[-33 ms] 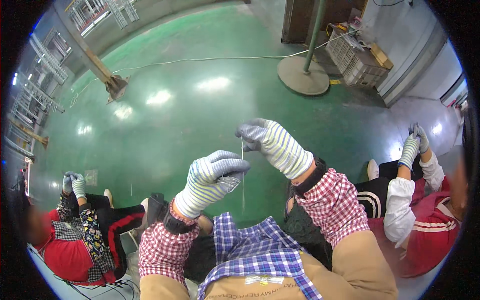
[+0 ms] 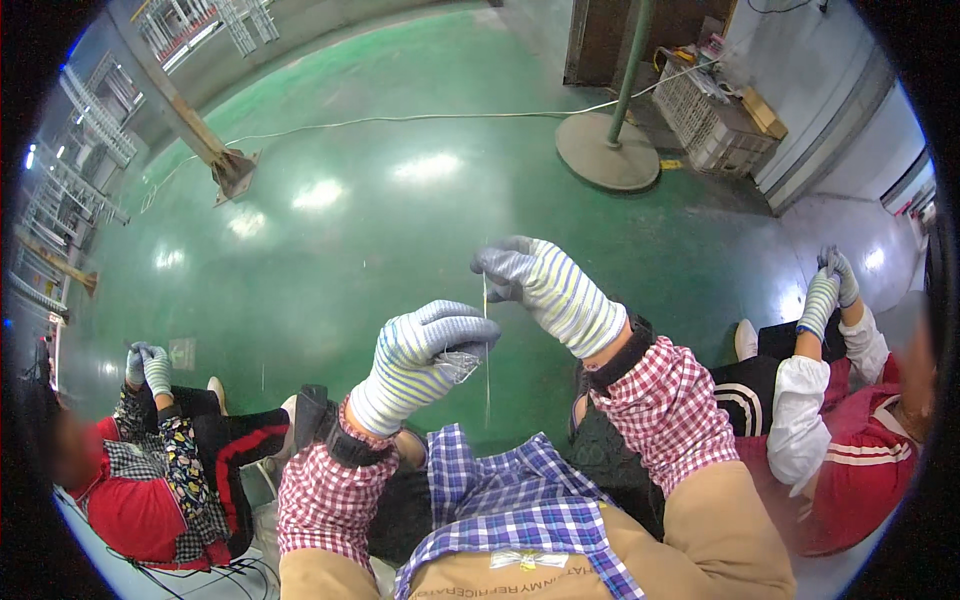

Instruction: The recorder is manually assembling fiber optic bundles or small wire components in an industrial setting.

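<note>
In a striped glove with grey-coated fingers, my left hand [image 2: 415,360] is closed in front of my lap. A thin pale strand [image 2: 485,298] runs upright between its fingertips and my right hand [image 2: 550,290], with a fine tail hanging below the left fingers. My right hand, gloved the same way, is higher and a little to the right, pinching the strand's upper part. Against the left palm sits a crumpled, clear, film-like piece [image 2: 460,367], partly covered by the fingers. What exactly the strand is made of cannot be told.
Seated gloved co-workers flank me: one in red at the left [image 2: 140,480], one at the right [image 2: 850,440]. Ahead are a green pole's round base [image 2: 607,150], a steel column [image 2: 215,160], a cable [image 2: 420,119] across the green floor and a crate [image 2: 715,130].
</note>
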### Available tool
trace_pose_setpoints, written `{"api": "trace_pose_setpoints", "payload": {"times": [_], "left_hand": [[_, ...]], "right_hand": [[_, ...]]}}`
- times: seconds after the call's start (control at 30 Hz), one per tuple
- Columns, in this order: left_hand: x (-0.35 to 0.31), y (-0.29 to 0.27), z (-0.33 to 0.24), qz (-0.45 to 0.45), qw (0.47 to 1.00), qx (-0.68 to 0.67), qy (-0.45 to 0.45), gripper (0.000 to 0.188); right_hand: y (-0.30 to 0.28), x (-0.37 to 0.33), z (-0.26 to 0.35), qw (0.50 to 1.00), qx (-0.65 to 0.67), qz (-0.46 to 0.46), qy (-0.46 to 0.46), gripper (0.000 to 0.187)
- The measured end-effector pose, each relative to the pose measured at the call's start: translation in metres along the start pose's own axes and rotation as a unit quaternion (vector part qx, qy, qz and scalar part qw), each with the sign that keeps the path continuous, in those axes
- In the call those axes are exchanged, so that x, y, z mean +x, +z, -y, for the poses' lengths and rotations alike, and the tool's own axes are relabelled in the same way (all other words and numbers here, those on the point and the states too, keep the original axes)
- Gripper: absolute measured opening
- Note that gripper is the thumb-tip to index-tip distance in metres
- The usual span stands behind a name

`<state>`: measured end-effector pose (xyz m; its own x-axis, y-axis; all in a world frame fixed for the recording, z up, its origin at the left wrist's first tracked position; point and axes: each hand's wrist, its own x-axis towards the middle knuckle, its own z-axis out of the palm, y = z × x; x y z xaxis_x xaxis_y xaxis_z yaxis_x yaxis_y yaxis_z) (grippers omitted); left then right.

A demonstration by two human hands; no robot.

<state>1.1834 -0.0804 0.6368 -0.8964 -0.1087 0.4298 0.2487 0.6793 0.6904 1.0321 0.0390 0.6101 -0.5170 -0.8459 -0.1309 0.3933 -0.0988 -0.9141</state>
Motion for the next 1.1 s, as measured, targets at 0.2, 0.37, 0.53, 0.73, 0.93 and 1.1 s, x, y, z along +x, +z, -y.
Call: {"api": "trace_pose_setpoints", "payload": {"times": [0.2, 0.37, 0.53, 0.73, 0.93, 1.1], "left_hand": [[-0.003, -0.001, 0.007, -0.014, 0.998, -0.041, -0.040, 0.020], [-0.002, 0.001, 0.010, -0.063, 0.979, -0.141, -0.132, 0.016], [0.009, 0.001, 0.014, -0.193, 0.897, -0.251, -0.309, 0.007], [0.011, -0.003, 0.018, -0.085, 0.898, -0.282, -0.327, 0.015], [0.013, -0.013, 0.019, -0.047, 0.887, -0.281, -0.362, 0.015], [0.008, -0.016, 0.027, -0.034, 0.892, -0.279, -0.354, 0.016]], "right_hand": [[0.006, 0.003, 0.001, 0.999, -0.003, -0.028, -0.015, 0.035], [0.012, 0.006, 0.002, 0.993, -0.025, -0.091, -0.069, 0.032], [0.022, 0.012, -0.006, 0.941, -0.157, -0.191, -0.231, 0.026], [0.029, 0.013, -0.001, 0.902, -0.249, -0.171, -0.308, 0.029], [0.022, 0.016, 0.003, 0.935, -0.267, -0.115, -0.204, 0.035], [0.018, 0.008, 0.008, 0.956, -0.287, 0.045, -0.048, 0.036]]}}
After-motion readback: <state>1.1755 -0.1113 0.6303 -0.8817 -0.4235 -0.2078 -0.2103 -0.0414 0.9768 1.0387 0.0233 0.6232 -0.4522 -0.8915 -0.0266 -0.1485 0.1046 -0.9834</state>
